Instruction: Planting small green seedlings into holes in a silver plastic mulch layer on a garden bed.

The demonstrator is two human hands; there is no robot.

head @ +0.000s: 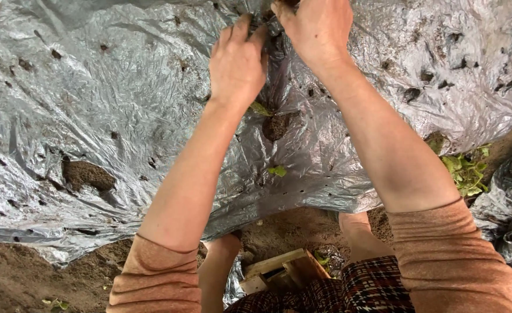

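The silver plastic mulch sheet [122,98] lies crumpled over a raised soil bed, and both hands work at one spot near its far edge. The left hand [236,64] rests palm down on the sheet, fingers bent and pressed together into a dark fold. The right hand [317,29] is just beside it, touching the same fold, its grip closed on a pinch of the plastic; the fingertips are partly out of view. Just nearer than the hands, a hole in the sheet shows a soil mound [276,124], with a small green seedling [278,170] below it. Left of that lies another soil patch [87,174]. Green weeds [465,171] grow at the sheet's right edge. A wooden block [279,269] sits on bare soil below the sheet.
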